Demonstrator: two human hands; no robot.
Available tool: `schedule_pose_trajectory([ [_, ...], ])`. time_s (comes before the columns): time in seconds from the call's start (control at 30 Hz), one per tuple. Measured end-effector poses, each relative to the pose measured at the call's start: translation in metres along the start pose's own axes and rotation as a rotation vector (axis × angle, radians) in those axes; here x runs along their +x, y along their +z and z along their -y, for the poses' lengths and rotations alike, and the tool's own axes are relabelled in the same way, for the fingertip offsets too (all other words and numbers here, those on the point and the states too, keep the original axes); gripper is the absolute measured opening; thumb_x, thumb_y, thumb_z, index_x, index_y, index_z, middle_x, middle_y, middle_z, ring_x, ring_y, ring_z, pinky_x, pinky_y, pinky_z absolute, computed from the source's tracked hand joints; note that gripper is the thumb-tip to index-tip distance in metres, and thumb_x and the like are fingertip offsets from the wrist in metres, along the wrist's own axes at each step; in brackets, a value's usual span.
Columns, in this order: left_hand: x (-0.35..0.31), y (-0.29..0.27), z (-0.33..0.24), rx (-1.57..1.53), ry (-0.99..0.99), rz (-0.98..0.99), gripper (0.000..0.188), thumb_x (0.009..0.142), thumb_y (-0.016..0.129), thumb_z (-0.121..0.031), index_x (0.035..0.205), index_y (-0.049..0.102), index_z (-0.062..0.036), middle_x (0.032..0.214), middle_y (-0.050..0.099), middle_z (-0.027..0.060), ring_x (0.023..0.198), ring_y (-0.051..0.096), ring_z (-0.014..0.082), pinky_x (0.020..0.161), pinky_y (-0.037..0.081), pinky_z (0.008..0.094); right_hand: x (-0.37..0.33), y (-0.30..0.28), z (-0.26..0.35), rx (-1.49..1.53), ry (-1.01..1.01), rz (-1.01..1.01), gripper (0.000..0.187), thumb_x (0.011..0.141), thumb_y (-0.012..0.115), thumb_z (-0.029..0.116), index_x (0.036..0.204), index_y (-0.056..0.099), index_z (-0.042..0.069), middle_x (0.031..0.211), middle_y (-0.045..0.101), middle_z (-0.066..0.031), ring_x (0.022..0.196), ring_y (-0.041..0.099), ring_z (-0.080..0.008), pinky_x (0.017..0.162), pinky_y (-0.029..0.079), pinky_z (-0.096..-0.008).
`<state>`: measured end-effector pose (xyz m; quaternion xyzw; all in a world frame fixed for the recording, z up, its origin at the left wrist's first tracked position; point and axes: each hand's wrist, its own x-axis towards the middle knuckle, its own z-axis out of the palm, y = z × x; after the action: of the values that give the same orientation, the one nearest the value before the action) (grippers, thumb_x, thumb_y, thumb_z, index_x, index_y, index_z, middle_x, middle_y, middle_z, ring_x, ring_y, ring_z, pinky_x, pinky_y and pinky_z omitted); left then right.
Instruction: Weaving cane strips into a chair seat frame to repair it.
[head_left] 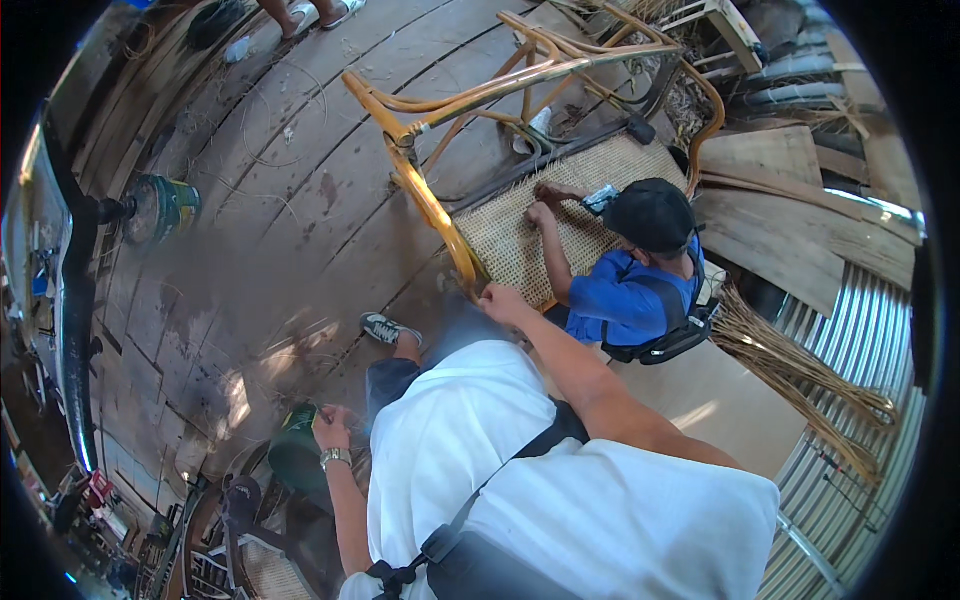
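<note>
My right hand [506,304] is closed at the lower end of a glossy yellow-brown rattan furniture frame [432,207], fingertips against the pole. Woven cane webbing [500,240] spans part of this frame. Down at my left side, my left hand [332,428], with a watch on the wrist, has curled fingers beside the upper edge of a dark green bucket [290,452]. What those fingers hold, if anything, I cannot make out. To my right a co-worker in a blue shirt [625,300] and black cap has both hands on the webbing.
Planks make up the floor [270,190], with loose thin strands on it. Another green bucket [165,208] stands at the left. Bundled rattan strips [800,375] and plywood sheets [765,225] lie at the right. Chair parts [235,540] crowd the lower left. Another person's feet [315,18] show at the top.
</note>
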<state>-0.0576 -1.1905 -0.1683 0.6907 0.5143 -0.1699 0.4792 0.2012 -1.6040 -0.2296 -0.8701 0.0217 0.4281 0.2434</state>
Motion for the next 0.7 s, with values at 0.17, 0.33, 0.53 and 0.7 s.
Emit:
schedule_pose_trajectory([
  [0.17, 0.003, 0.002, 0.018, -0.003, -0.035, 0.015, 0.019, 0.089, 0.074, -0.016, 0.092, 0.062, -0.0014, 0.073, 0.063, 0.0044, 0.050, 0.055, 0.0123, 0.043, 0.044, 0.0278, -0.008, 0.016, 0.007, 0.026, 0.006, -0.008, 0.029, 0.090, 0.067, 0.031, 0.102, 0.070, 0.005, 0.096, 0.072, -0.0184, 0.094, 0.070, -0.0348, 0.086, 0.054, -0.0437],
  [0.33, -0.012, -0.004, 0.056, -0.043, -0.090, -0.036, 0.017, 0.088, 0.075, -0.014, 0.089, 0.063, -0.0025, 0.073, 0.064, 0.0038, 0.052, 0.056, 0.0116, 0.042, 0.044, 0.0272, -0.012, 0.019, -0.015, -0.030, -0.001, 0.050, 0.027, 0.091, 0.067, 0.029, 0.104, 0.070, 0.005, 0.102, 0.071, -0.0206, 0.101, 0.068, -0.0369, 0.090, 0.053, -0.0450],
  [0.53, -0.052, 0.017, 0.080, -0.045, -0.180, -0.059, 0.014, 0.084, 0.075, -0.009, 0.089, 0.063, -0.0032, 0.074, 0.064, 0.0042, 0.056, 0.058, 0.0134, 0.043, 0.045, 0.0275, -0.013, 0.009, -0.052, -0.079, 0.096, 0.110, 0.029, 0.091, 0.066, 0.030, 0.107, 0.070, 0.006, 0.108, 0.071, -0.0201, 0.104, 0.068, -0.0353, 0.092, 0.053, -0.0442],
  [0.7, -0.059, 0.032, 0.106, 0.205, 0.090, -0.098, 0.014, 0.080, 0.075, -0.013, 0.080, 0.068, -0.0014, 0.074, 0.069, 0.0067, 0.056, 0.061, 0.0166, 0.054, 0.048, 0.0319, -0.013, 0.009, -0.078, -0.128, 0.095, 0.185, 0.031, 0.092, 0.064, 0.030, 0.110, 0.071, 0.006, 0.111, 0.071, -0.0197, 0.104, 0.068, -0.0354, 0.092, 0.054, -0.0445],
])
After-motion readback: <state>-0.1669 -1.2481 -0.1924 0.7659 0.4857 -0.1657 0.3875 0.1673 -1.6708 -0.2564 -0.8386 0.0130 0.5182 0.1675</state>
